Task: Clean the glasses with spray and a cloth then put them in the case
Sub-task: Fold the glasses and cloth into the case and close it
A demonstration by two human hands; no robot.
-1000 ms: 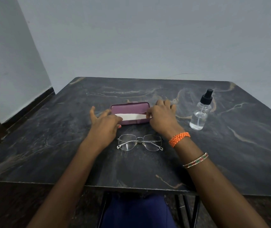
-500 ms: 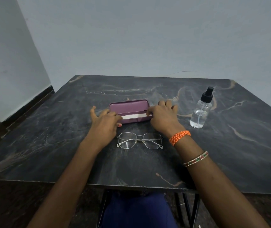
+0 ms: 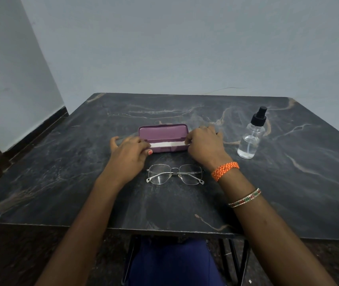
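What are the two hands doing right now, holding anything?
Left hand: on the left end of the purple case, fingers curled; firm grip cannot be told.
Right hand: the same on the case's right end.

We see a dark marble table [image 3: 288,182] with pale veins, a grey wall [image 3: 185,48] behind it, and black metal legs [image 3: 244,256] beneath.

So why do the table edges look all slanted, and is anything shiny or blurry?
Head view: the wide lens stretches the table, so its sides fan out. The light is dim and even, with only faint shadows under the left hand and right hand. The glasses and spray bottle show small, soft glints. The middle is sharp; the bottom edge looks dark.
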